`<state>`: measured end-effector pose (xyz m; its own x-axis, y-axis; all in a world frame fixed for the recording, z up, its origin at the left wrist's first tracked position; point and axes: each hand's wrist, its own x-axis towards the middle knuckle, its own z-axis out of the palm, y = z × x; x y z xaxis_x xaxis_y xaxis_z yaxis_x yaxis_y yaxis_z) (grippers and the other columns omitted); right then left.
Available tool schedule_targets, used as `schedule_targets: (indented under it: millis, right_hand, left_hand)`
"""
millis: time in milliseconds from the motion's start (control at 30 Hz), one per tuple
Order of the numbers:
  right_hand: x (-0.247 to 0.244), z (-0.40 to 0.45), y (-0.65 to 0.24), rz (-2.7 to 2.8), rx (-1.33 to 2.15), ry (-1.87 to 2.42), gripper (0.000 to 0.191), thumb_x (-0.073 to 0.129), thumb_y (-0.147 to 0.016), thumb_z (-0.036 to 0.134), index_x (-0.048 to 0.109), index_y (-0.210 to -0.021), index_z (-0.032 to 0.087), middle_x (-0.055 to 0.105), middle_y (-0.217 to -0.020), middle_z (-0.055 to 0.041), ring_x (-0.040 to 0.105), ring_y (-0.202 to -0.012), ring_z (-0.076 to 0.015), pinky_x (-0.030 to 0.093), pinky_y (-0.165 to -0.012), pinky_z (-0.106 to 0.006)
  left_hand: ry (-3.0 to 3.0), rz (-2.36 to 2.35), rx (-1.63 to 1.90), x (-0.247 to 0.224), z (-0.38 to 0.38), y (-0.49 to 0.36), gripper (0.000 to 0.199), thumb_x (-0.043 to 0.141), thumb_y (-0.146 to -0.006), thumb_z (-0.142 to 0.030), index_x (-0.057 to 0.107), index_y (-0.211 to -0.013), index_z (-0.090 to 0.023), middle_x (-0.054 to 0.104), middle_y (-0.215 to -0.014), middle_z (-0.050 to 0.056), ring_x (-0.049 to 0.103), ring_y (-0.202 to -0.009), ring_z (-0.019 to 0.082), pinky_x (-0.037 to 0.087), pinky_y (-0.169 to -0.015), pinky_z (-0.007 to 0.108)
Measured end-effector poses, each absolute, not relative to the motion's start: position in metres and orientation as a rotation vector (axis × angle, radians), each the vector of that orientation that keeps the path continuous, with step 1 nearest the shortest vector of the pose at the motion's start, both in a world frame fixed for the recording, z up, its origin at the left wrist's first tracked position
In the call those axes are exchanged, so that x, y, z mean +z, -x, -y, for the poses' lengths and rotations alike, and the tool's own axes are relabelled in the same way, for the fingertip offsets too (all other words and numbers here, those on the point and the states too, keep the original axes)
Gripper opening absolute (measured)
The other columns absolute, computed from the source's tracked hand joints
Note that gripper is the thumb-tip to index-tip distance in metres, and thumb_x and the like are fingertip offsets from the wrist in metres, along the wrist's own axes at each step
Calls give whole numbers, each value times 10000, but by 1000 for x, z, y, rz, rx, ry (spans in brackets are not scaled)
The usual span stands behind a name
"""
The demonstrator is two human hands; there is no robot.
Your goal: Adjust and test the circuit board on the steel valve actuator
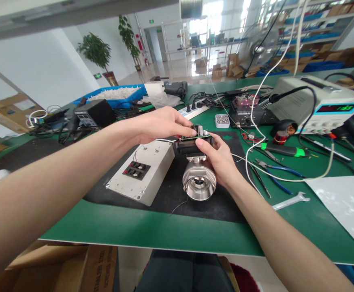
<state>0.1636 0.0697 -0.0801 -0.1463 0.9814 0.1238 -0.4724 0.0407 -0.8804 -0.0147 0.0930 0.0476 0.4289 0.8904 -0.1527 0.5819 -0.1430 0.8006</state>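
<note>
A shiny steel ball valve (199,187) stands on the black mat (165,209), its round threaded opening facing me. Above it sits a black actuator housing (186,147), open at the top, with a green circuit board (203,137) and small components exposed. My right hand (220,159) is wrapped around the housing's right side, thumb on its front. From the left, my left hand (166,125) reaches over with thumb and fingertips closed at the board's left edge, where red wires show; its other fingers are partly hidden. Beside the valve lies a metal box (154,172) with black terminal clips (136,169).
Right of the mat are blue-handled pliers (276,170), tweezers (262,181), a wrench (292,200) and a white sheet (344,207). A power supply (319,101), a screw tray (222,121) and a power strip (198,109) stand behind. White cables cross the right side.
</note>
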Motion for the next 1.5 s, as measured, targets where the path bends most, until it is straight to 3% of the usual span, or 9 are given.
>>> schedule_targets:
  millis: [633,1067,1500]
  right_hand:
    - [-80,-70,-164,994,1445,678,646,948,-673,516,665,-1182,236,756,-1223,-74,703,-1183,-290,547,-1098,-481]
    - [-81,-69,-163,991,1434,694,662,957,-663,513,666,-1187,231,753,-1235,-81,694,-1200,-298,534,-1117,-498]
    - [-84,-72,-163,979,1439,680,654,955,-668,510,672,-1191,237,759,-1207,-61,692,-1218,-295,503,-1163,-492]
  left_hand:
    - [-1861,-1299,466,46,-93,13,326,804,-760,-494,830,-945,-227,747,-1034,46,662,-1050,282,496,-905,358]
    - [-1871,-1313,496,42,-99,18,362,844,-735,-524,835,-968,-246,737,-1145,38,659,-1109,293,497,-966,382]
    - [-1883,-1291,524,40,-98,17,304,832,-762,-505,836,-928,-251,735,-1108,42,644,-1106,275,489,-972,378]
